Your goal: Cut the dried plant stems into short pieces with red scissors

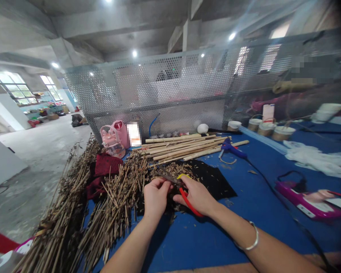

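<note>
Dark-bladed pruning shears point(189, 201) with one red and one yellow handle are gripped in my right hand point(197, 193). Their blades point left, toward the fingertips of my left hand point(157, 195). The fingers of my left hand are pinched together beside the blades; what lies between them is too small to make out. Beneath both hands, cut bits of dried plant point(173, 170) are heaped on a black cloth point(216, 182). Just left of my left hand lies a pile of dried stalks point(116, 201).
More long stalks point(53, 212) lean along the table's left edge, near a dark red cloth point(108, 165). Pale wooden sticks point(184, 148) lie behind. A blue glue gun point(233, 148), a purple power strip point(309, 204) and crumpled plastic point(321, 157) are on the right.
</note>
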The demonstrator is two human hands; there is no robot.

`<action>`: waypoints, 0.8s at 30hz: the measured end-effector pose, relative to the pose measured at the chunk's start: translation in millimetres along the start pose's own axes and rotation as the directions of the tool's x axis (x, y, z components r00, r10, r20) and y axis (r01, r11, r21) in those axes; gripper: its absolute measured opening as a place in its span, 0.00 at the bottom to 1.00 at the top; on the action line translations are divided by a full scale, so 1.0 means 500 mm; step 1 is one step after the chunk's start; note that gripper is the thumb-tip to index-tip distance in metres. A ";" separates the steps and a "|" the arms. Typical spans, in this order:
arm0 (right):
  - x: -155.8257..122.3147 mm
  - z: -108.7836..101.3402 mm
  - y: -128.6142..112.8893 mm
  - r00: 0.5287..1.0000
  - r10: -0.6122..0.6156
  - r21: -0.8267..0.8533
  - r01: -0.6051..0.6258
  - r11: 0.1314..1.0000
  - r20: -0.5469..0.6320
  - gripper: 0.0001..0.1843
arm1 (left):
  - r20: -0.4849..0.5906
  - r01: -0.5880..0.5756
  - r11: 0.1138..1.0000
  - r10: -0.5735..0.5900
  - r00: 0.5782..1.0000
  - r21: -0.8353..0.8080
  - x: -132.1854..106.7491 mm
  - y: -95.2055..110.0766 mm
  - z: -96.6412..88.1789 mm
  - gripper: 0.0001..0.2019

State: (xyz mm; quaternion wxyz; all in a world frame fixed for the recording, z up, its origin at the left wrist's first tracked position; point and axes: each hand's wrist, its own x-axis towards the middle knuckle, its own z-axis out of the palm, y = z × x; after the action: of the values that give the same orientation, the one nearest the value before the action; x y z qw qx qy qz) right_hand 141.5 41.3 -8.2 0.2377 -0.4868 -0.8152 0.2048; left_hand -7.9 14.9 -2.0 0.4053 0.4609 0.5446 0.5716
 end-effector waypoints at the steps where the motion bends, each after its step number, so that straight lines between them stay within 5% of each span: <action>1: 0.000 0.000 0.002 1.000 0.004 -0.002 -0.004 1.000 0.008 0.20 | 0.005 -0.006 1.000 0.006 1.000 0.017 0.000 0.001 -0.001 0.09; 10: 0.003 0.001 0.003 1.000 0.017 0.094 -0.018 0.995 0.012 0.14 | 0.029 -0.018 1.000 0.017 0.999 0.026 0.002 -0.016 0.003 0.14; 17: 0.001 0.005 0.002 0.997 -0.046 -0.007 0.046 0.999 -0.064 0.18 | 0.069 -0.100 0.987 0.092 0.993 0.126 -0.003 -0.014 0.002 0.12; 24: 0.005 0.007 0.009 0.998 0.055 0.000 -0.055 0.998 -0.011 0.15 | 0.064 -0.142 0.976 0.133 0.989 0.166 -0.003 -0.010 -0.001 0.13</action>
State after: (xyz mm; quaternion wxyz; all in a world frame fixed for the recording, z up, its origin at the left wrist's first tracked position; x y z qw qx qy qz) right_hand 141.7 45.1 -13.2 0.2364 -0.5102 -0.8003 0.2083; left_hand -8.2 13.7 -7.2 0.3384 0.5452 0.5473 0.5373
